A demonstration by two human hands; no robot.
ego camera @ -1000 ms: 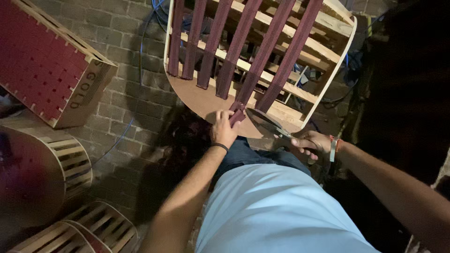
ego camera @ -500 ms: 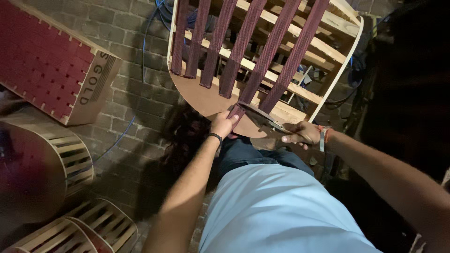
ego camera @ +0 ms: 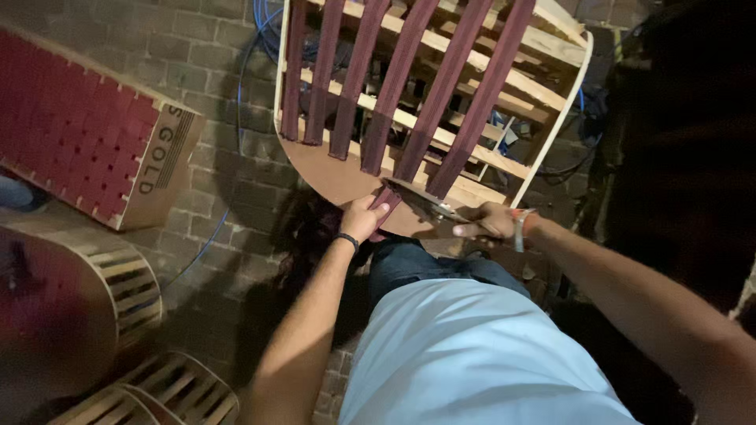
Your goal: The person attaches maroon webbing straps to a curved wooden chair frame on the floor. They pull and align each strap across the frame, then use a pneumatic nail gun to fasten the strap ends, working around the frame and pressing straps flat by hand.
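Over a brick floor [ego camera: 197, 102], at the frame's centre, left hand [ego camera: 365, 220] fingers pinch the loose end of a maroon strap [ego camera: 387, 206], right hand [ego camera: 487, 223] fingers grip scissors [ego camera: 421, 201] touching that strap, beneath a wooden frame [ego camera: 441, 126] strung with maroon straps, upper centre.

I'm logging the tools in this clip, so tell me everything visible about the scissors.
The scissors are metal-bladed and look dark and long, with blades parted. They lie nearly level over the rounded brown panel of the wooden frame. The right hand grips the handles, which are hidden. The blade tips meet the maroon strap end that the left hand pinches.
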